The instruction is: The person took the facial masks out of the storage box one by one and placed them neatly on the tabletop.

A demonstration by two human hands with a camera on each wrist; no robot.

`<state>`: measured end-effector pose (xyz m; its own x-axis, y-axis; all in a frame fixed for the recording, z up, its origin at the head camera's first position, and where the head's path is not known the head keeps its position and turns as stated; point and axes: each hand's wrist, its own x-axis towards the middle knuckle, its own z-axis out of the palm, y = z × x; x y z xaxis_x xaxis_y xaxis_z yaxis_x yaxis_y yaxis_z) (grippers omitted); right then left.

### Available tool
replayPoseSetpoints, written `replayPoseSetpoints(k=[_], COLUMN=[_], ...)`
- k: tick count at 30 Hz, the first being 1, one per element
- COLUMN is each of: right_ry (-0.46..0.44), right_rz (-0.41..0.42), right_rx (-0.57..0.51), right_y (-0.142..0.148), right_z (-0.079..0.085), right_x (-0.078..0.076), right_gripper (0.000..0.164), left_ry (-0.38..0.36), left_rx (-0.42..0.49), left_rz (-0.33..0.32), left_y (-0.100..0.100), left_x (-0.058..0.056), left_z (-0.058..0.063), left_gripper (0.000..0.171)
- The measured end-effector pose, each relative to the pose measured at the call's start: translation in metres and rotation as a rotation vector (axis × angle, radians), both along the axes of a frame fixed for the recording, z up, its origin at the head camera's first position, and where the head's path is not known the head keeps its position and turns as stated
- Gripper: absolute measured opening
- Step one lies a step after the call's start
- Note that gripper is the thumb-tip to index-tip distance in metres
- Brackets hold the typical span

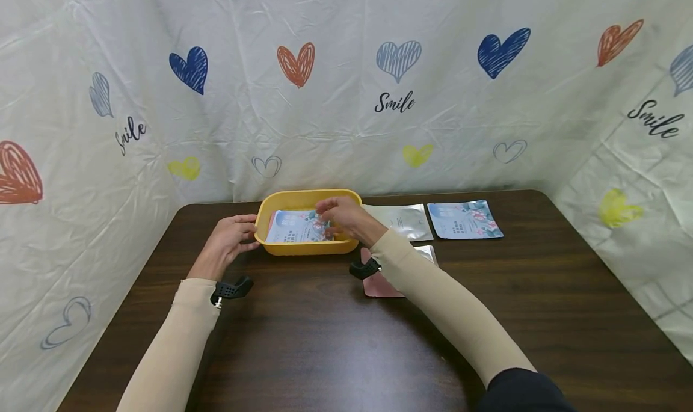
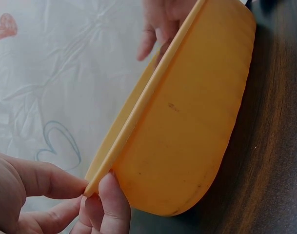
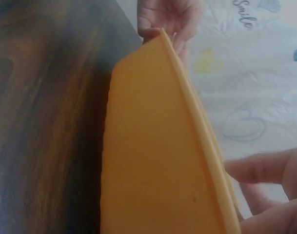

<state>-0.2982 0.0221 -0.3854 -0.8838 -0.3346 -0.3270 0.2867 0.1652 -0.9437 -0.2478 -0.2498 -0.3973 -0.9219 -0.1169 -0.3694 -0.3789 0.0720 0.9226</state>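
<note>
A yellow plastic tub (image 1: 311, 249) stands at the back of the dark table. My left hand (image 1: 231, 239) is at its left end, and in the left wrist view thumb and fingers pinch the rim (image 2: 138, 109). Inside the tub lies a light-blue floral sachet (image 1: 292, 227), with a pink edge showing under it. My right hand (image 1: 346, 216) reaches over the tub's right end, fingers loosely bent above the blue sachet. From the right wrist, its fingers (image 3: 260, 168) show just past the rim, with nothing seen between them.
Right of the tub lie a silvery-white sachet (image 1: 408, 221) and another blue floral sachet (image 1: 464, 219). A pink sachet (image 1: 379, 287) is partly hidden under my right forearm. Behind the table (image 1: 303, 328) hangs a white cloth (image 1: 335, 129) printed with hearts.
</note>
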Motion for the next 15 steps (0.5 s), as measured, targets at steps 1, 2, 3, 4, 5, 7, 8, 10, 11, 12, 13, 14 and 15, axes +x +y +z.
replayPoseSetpoints(k=[1,2,3,4,5,7,8,10,11,12,13,14,15], right_ry=[0.011,0.025,0.038,0.051,0.063,0.075,0.080,0.069,0.058,0.045,0.031,0.019,0.009], right_rz=[-0.025,-0.052,-0.080,-0.106,-0.133,-0.177,-0.192,-0.208,-0.206,-0.197,-0.182,-0.161,-0.137], right_rx=[-0.016,-0.033,-0.046,-0.059,-0.063,-0.076,-0.075,-0.077,-0.077,-0.081,-0.083,-0.073,-0.054], right_y=[-0.0007,-0.0015,-0.0021,-0.0027,-0.0033,-0.0043,-0.0046,-0.0051,-0.0053,-0.0055,-0.0056,-0.0054,-0.0054], right_z=[-0.0005,-0.0009,-0.0008,-0.0011,-0.0009,-0.0007,-0.0006,-0.0002,0.0002,0.0002,0.0003,0.0005,0.0008], right_x=[0.0000,0.0003,0.0008,0.0011,0.0017,0.0025,0.0029,0.0034,0.0037,0.0038,0.0037,0.0038,0.0039], right_gripper=[0.041,0.040,0.041,0.041,0.041,0.043,0.045,0.050,0.054,0.057,0.060,0.063,0.064], left_ry=[-0.001,-0.001,-0.002,-0.002,-0.002,-0.004,-0.005,-0.009,-0.010,-0.011,-0.011,-0.011,-0.010], left_rx=[-0.002,-0.004,-0.004,-0.002,-0.003,0.000,0.000,-0.001,-0.002,-0.002,-0.005,-0.006,-0.008], left_rz=[-0.001,-0.002,-0.002,-0.001,-0.002,-0.003,-0.002,-0.001,-0.001,-0.001,-0.001,-0.001,-0.003], left_y=[0.0000,0.0000,0.0001,0.0001,0.0001,0.0001,0.0002,0.0003,0.0004,0.0004,0.0003,0.0004,0.0004], left_x=[0.0001,0.0002,0.0005,0.0006,0.0006,0.0006,0.0006,0.0005,0.0005,0.0006,0.0005,0.0006,0.0006], left_z=[0.0000,0.0001,0.0004,0.0005,0.0006,0.0007,0.0008,0.0008,0.0008,0.0008,0.0009,0.0010,0.0012], left_gripper=[0.046,0.045,0.045,0.045,0.046,0.046,0.046,0.047,0.046,0.046,0.046,0.046,0.046])
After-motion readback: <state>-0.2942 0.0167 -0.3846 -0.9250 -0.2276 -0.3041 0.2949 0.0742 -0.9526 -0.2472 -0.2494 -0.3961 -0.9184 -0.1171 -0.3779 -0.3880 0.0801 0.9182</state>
